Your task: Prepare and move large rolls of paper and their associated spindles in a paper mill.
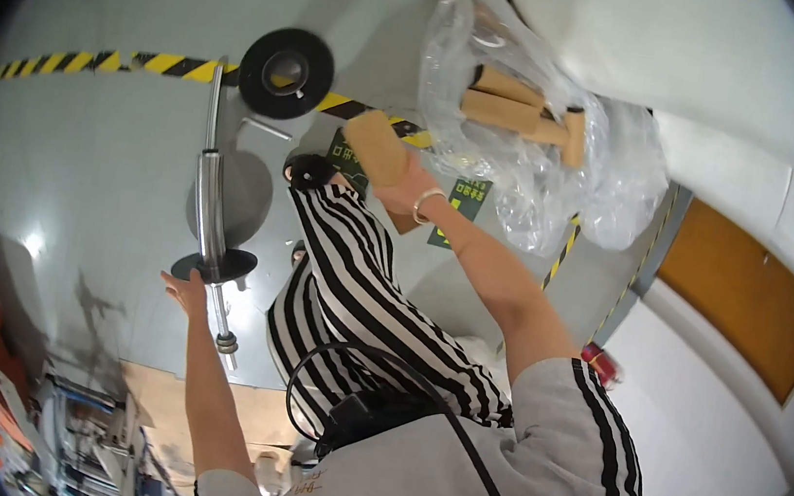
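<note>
My right hand point(406, 186) grips a brown cardboard tube point(376, 145) above the floor, beside my striped trouser leg. On the left, a long metal shaft point(210, 202) with a thicker shiny sleeve carries a black disc point(236, 266) near its lower end. My left hand point(184, 290) is at the edge of that disc, fingers stretched apart and thumb by the rim; whether it touches the disc I cannot tell. Farther off, beside the shaft's thin far end, is a separate black flanged ring point(286, 73) with a hole in its middle.
A clear plastic bag point(533, 175) with several cardboard tubes point(506, 111) lies at the far right. A short metal rod point(267, 128) and yellow-black floor tape point(175, 64) are near the ring. Metal equipment point(92, 429) stands at lower left, near a flat cardboard sheet point(158, 412).
</note>
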